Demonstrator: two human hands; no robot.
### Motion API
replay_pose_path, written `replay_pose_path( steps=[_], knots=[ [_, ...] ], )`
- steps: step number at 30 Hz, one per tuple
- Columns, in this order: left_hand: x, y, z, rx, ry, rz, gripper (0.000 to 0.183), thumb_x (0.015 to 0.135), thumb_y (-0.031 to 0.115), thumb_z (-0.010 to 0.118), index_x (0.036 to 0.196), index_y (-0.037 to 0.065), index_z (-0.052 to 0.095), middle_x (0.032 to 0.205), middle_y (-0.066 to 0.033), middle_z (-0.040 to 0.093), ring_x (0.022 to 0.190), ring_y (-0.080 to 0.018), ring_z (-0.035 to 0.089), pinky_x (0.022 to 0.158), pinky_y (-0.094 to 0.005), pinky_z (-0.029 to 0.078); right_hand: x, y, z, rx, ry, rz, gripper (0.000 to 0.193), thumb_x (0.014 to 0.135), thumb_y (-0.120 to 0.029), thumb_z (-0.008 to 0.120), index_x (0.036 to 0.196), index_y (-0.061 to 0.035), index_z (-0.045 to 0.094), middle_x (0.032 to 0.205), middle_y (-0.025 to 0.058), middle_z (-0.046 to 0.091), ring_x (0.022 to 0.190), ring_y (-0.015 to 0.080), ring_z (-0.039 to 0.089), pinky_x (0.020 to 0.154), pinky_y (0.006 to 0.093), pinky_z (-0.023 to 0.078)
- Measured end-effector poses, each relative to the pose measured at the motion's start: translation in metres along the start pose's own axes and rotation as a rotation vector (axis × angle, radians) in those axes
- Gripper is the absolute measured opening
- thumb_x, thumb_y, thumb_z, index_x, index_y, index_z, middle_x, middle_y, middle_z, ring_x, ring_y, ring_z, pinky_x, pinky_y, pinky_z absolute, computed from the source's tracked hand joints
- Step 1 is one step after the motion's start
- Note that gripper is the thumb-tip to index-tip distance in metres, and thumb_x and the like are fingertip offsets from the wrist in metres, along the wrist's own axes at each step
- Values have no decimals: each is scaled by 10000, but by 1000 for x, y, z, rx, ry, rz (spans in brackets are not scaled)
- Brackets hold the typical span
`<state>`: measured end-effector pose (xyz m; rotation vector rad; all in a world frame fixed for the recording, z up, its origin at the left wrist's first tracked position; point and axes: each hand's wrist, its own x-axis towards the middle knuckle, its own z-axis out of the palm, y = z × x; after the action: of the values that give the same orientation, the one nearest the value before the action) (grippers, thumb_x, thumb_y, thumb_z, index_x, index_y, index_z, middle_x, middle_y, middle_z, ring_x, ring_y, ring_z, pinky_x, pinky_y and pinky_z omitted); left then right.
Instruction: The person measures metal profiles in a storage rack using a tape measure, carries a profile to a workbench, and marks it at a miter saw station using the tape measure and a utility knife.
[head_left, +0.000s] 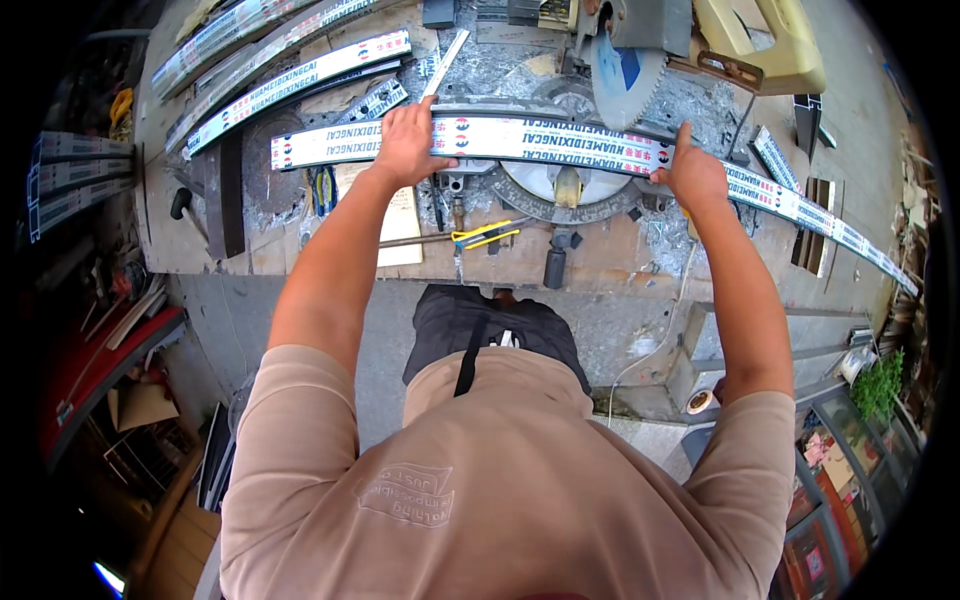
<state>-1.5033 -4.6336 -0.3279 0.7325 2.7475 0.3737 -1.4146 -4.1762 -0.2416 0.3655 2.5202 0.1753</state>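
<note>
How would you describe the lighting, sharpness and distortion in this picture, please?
In the head view, soft light shows the left hand and right hand without obvious motion blur; in the head view, black corners surround the fisheye image, and the white-faced profile looks bowed; in the head view, the lower left is dark, with one small washed-out bright patch.

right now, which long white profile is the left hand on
The long white profile beside the round silver saw blade; the left hand spans it, those at upper left lie untouched.
</note>
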Motion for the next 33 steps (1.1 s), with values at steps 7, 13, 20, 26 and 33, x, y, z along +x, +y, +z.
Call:
replay_pose_path(
  steps=[7, 13, 20, 26, 33],
  knots=[
    [1, -3, 1, 10, 38, 10, 1212, 706, 516, 967, 1620, 32, 337, 1401, -192, 567, 1398, -376, 483, 1226, -506, 263, 8, 4, 2, -14, 13, -30, 1252, 779, -539, 898, 1698, -19, 225, 1150, 233, 772, 1009, 400, 769, 831, 490, 606],
    [-6, -4, -3, -10, 40, -8, 1219, 710, 519, 967, 1628, 23, 336, 1439, -195, 562, 1417, -363, 477, 1240, -507, 254, 10, 3, 7, 4, 67, -72, 1251, 771, -501, 912, 1699, -25, 222, 1118, 235, 781, 996, 391, 777, 833, 473, 613],
    [-5, 6, -1, -108, 113, 28, 1200, 755, 569, 904, 1632, -18, 332, 1482, -227, 546, 1468, -378, 449, 1278, -511, 248, 4, 3, 10, -38, 19, 59, 1298, 766, -517, 922, 1716, -41, 177, 1154, 230, 783, 1008, 380, 782, 817, 471, 618],
    [-40, 39, 13, -179, 278, -87, 1145, 858, 420, 855, 1673, -69, 215, 1738, -278, 248, 1646, -399, 198, 1339, -549, 132, 5, -9, -3, -40, -45, 86, 1278, 761, -518, 925, 1707, -40, 211, 1196, 235, 773, 1035, 378, 779, 844, 468, 614],
    [-46, 133, 26, -240, 100, 55, 876, 1016, 388, 668, 1680, -27, 274, 1770, -228, 235, 1662, -359, 183, 1339, -564, 130, 3, -14, -3, -53, -55, 123, 1266, 763, -505, 928, 1691, 2, 233, 1242, 243, 757, 1090, 384, 764, 875, 469, 607]
  ],
)
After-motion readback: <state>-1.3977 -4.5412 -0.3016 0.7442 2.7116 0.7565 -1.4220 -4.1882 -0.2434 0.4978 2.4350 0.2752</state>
